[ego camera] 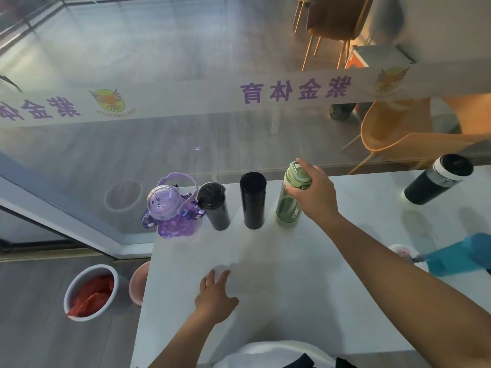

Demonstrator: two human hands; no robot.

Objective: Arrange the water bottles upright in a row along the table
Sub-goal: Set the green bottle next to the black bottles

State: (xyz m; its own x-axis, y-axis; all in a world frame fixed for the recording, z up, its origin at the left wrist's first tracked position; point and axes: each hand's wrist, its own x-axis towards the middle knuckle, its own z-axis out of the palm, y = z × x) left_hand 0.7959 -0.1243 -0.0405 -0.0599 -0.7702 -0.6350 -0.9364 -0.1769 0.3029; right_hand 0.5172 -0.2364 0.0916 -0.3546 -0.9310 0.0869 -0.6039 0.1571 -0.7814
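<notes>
arms (353, 251) – bare, no sleeves | torso – white garment (268, 351), black strap

Beyond my white desk (265, 288), a glass wall (159, 62) with purple lettering, grey floor (39, 341), orange chairs (393, 128).

blue bottle (457, 254) blurred, cut by right edge
</notes>
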